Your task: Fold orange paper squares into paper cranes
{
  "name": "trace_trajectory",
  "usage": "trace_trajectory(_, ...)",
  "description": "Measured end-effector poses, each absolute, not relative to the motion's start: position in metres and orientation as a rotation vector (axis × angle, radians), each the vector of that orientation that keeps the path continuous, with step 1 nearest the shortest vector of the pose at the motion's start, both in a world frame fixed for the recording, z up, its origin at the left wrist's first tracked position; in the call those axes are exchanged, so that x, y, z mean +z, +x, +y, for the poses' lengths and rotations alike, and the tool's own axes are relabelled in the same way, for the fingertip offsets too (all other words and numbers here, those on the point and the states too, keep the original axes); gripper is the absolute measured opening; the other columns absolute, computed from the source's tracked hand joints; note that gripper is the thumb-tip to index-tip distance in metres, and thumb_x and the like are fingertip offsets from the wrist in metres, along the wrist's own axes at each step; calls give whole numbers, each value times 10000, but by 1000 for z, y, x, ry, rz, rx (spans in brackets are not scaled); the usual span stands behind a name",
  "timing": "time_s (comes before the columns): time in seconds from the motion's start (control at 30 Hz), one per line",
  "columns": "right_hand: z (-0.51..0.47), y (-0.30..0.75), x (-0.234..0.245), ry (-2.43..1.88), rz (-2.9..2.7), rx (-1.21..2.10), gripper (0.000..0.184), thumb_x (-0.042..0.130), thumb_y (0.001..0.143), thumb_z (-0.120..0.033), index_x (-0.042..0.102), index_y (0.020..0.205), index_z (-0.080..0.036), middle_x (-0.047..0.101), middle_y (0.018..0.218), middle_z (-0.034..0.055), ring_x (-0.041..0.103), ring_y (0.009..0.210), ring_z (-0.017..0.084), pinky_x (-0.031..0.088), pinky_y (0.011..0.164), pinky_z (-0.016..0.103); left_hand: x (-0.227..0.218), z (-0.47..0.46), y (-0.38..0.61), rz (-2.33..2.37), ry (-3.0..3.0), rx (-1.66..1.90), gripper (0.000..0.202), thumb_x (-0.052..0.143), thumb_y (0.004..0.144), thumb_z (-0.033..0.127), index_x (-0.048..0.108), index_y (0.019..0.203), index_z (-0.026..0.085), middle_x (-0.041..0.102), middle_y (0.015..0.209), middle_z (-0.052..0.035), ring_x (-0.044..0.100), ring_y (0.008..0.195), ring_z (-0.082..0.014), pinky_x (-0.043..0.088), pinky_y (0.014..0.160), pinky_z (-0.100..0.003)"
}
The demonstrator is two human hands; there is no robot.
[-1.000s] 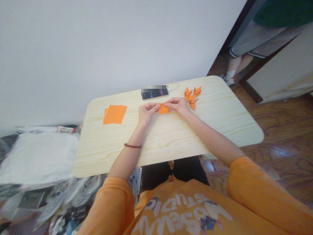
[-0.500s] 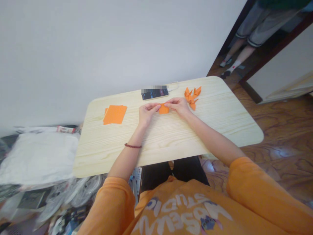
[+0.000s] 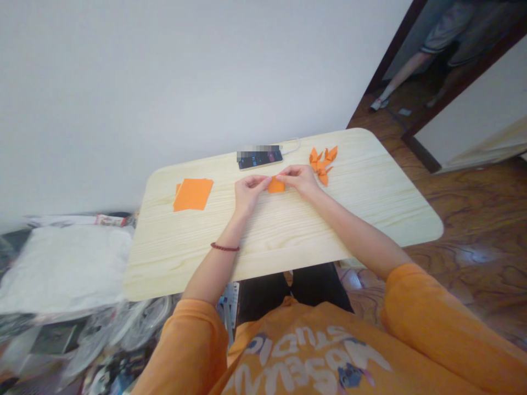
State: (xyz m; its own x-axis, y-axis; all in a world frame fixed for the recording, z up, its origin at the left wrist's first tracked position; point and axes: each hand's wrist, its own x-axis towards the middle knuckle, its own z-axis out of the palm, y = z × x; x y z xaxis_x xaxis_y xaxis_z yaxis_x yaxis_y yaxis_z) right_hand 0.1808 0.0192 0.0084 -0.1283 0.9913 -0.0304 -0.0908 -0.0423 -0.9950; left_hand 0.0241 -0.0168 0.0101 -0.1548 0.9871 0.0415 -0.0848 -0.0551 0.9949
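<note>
A small folded piece of orange paper [image 3: 276,185] is held between my two hands over the middle of the table. My left hand [image 3: 250,191] pinches its upper left corner between thumb and fingers. At the upper right corner, the thumb and fingertips of my right hand [image 3: 300,179] are closed on the same paper. Folded orange paper cranes [image 3: 323,167] lie in a cluster just right of my right hand. To the left sits a small stack of flat orange paper squares [image 3: 193,195], slightly fanned.
A phone [image 3: 260,158] with a white cable lies at the table's back edge, near the wall. The pale wooden table [image 3: 362,219] has rounded corners. Left of it are a white cloth [image 3: 78,263] and clutter. A person's leg [image 3: 405,74] shows in the doorway.
Both hands stay almost in place, still pinching the folded paper, whose top edge looks slightly changed. In the doorway, the person's legs have shifted.
</note>
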Motion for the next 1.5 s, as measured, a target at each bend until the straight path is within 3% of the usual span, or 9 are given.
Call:
trace_trajectory(0.17,20,181,8,-1065,-1205,1474,338,819,491,-405,682,654,-142,568,539,-15,377,476,58,243,451,223,7,-14,23,1222,1070,1430,282,803,568,382,694,698,156,694,715,-37,634,666,-140,495,654,-269)
trace_trajectory(0.33,23,181,8,-1051,-1169,1560,360,814,513,-413,696,711,-136,567,568,1,421,513,73,212,429,213,5,-11,23,1247,1029,1463,291,801,558,386,678,699,162,679,709,-25,623,642,-135,480,629,-267)
trace_trajectory(0.43,25,182,9,-1103,-1202,1512,392,828,503,-446,681,677,-127,522,507,-13,367,458,58,189,416,219,4,-11,25,1254,1013,1469,291,799,558,385,673,694,159,675,703,-24,617,641,-131,478,626,-262)
trace_trajectory(0.67,23,183,11,-1228,-1321,1334,472,801,512,-565,571,540,-154,446,439,-35,312,415,48,180,415,232,-1,-9,28,1223,883,1486,309,816,518,372,665,678,154,681,689,-22,623,659,-131,499,651,-262)
trace_trajectory(0.93,18,171,5,-1079,-1448,1424,502,620,666,-676,515,659,-185,368,490,-63,295,448,70,188,440,242,0,-9,30,1181,680,1545,310,832,487,328,672,680,146,693,692,-24,644,682,-138,518,707,-279)
trace_trajectory(1.17,18,177,8,-1218,-1754,907,483,494,852,-517,395,522,-180,337,495,-39,318,533,88,202,534,270,-1,-9,32,1103,599,1521,288,836,491,296,689,676,130,696,711,-38,641,677,-135,503,710,-277)
trace_trajectory(1.33,17,179,11,-1251,-1790,883,475,496,875,-446,380,498,-180,326,468,-43,308,509,86,204,533,271,-1,-9,34,1098,566,1536,257,829,499,271,687,659,129,690,700,-37,631,658,-128,500,698,-273)
trace_trajectory(1.5,18,176,11,-1148,-1809,931,371,468,891,-405,404,599,-184,384,541,-45,354,546,90,241,552,255,0,-8,33,1117,528,1597,242,821,520,266,680,667,135,696,710,-33,640,690,-131,499,705,-265)
